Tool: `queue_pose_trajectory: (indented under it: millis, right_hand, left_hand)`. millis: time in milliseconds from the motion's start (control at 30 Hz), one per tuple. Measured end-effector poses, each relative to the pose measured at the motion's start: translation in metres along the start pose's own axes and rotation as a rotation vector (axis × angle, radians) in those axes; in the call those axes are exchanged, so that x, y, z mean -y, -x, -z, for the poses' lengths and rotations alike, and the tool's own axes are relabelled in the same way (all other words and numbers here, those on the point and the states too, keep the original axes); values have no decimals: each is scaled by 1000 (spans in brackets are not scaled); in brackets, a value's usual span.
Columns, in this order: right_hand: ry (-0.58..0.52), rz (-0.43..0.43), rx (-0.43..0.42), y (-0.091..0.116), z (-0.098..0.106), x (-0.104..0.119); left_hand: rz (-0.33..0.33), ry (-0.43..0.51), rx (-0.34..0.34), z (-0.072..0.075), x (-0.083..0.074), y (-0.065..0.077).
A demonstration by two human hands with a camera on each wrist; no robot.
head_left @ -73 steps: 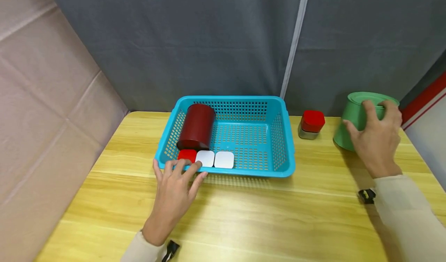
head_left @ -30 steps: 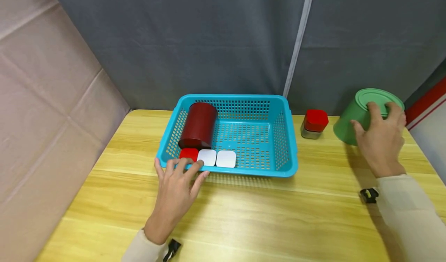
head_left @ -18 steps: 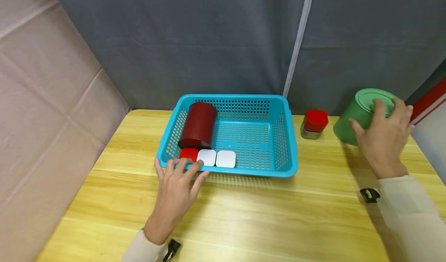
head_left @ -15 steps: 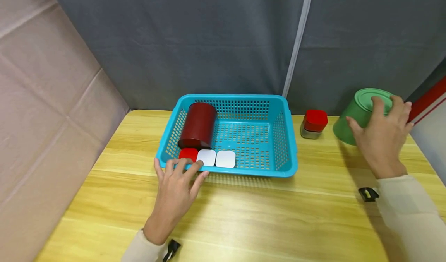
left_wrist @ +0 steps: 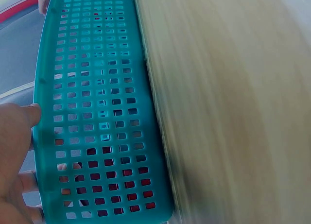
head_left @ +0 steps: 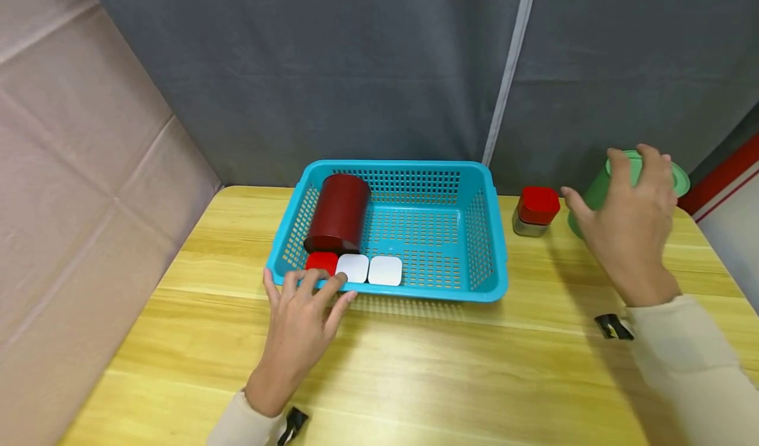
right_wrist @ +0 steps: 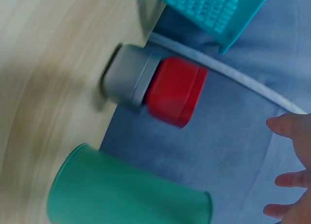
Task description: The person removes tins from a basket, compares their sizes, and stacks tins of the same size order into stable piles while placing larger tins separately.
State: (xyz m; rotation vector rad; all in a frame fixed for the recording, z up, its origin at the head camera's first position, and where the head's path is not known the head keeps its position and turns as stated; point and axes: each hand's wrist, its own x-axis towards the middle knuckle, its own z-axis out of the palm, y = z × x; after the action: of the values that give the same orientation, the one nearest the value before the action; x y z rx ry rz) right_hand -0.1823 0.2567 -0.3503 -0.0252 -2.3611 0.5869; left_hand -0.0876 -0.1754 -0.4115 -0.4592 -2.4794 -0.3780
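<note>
My left hand (head_left: 299, 321) grips the front rim of the blue plastic basket (head_left: 450, 294), fingertips over the rim and thumb outside. Through the basket's holes in the left wrist view, bits of its fingers show. To the right, my right hand (head_left: 637, 235) is raised with fingers spread and holds nothing. Behind it, partly hidden, is a green bucket (head_left: 600, 184) standing upside down on the table. A small jar with a red lid (head_left: 538, 203) and clear or grey base stands just left of the right thumb; in the right wrist view the jar (right_wrist: 177, 90) is apart from the fingers.
Inside the basket a dark red cylinder (head_left: 338, 212) lies at the left. Along the front wall sit a red square-topped item (head_left: 322, 262) and two white ones (head_left: 385, 270). A grey curtain (head_left: 356, 70) hangs behind the wooden table (head_left: 415, 380).
My right hand has come off the green bucket's top and moved left toward the red-lidded jar. Since the earliest frame the bucket has shifted slightly. My left hand stays on the basket.
</note>
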Motion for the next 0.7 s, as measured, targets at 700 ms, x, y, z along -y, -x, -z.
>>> queue_pose_trajectory:
  millis: [700]
  right_hand:
    - [-167, 96, 238, 1, -3, 70]
  left_hand:
    - [2, 3, 2, 0, 0, 0]
